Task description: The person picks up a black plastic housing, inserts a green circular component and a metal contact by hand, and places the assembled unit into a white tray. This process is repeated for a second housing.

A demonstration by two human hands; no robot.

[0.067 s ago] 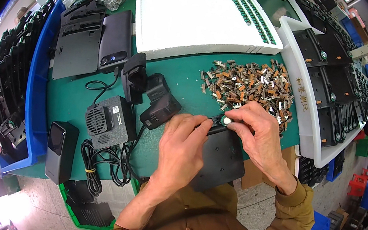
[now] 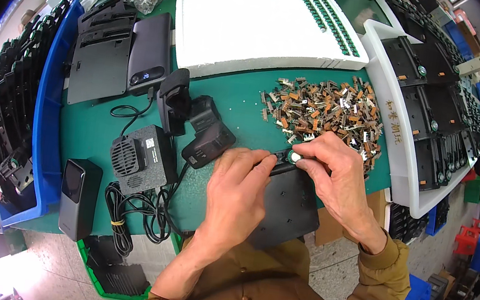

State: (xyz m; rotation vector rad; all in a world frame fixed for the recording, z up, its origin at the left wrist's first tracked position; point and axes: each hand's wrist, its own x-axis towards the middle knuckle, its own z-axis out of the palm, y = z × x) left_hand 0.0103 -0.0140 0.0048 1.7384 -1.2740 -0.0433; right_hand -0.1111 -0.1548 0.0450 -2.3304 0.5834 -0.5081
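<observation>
A black plastic panel (image 2: 285, 208) lies at the table's near edge, its far edge carrying a narrow raised strip. My left hand (image 2: 236, 195) is closed on the left end of that strip, thumb and fingers pressed together. A small round white part with a green rim (image 2: 294, 157) sits at the strip's right end. My right hand (image 2: 337, 179) pinches this part between thumb and forefinger; whether it is seated in the panel I cannot tell. Just beyond my right hand is a heap of small brown and silver slide-switch-like parts (image 2: 328, 110).
A white foam tray (image 2: 251, 23) holds rows of green parts along its right side. Black panels fill a white bin (image 2: 393, 131) at right and a blue bin (image 2: 51, 117) at left. Left of my hands lie a coiled black cable (image 2: 127, 208), a grey vented box (image 2: 138, 157) and power banks (image 2: 78, 198).
</observation>
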